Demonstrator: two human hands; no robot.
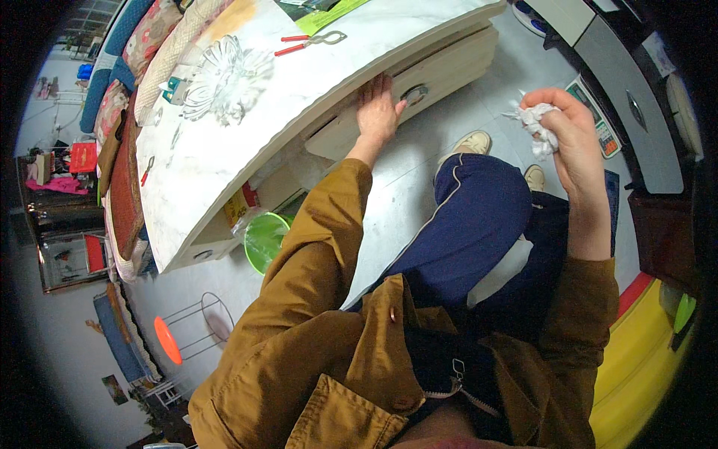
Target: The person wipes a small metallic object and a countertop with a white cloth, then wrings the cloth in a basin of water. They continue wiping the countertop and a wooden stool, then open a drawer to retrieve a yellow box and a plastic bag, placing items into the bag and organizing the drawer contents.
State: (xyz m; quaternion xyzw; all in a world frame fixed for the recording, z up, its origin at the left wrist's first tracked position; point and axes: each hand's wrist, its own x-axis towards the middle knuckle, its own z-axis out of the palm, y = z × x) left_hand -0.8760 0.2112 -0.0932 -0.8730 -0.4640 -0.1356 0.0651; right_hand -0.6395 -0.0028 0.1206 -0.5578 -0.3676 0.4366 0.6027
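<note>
The straightened fingers of my left hand (378, 108) rest against the upper part of a cream drawer front (449, 67), just under the tabletop edge. My thumb stands apart beside the drawer's metal ring handle (415, 94); the fingertips are partly hidden by the tabletop. Away to the right, my raised right hand (572, 131) is closed around a crumpled white tissue (540, 127). On the marble-patterned tabletop (299, 90) lie red-handled pliers (310, 43), a heap of clear and white strips (228, 78) and a small red-handled tool (147, 171).
A green bin (265, 242) stands by the open shelf under the table. An orange-topped stool (168, 340) is at the lower left. To the right are a grey-fronted cabinet (632, 105) and a scale with a keypad (607, 136). A cushioned sofa (161, 45) borders the table's far left.
</note>
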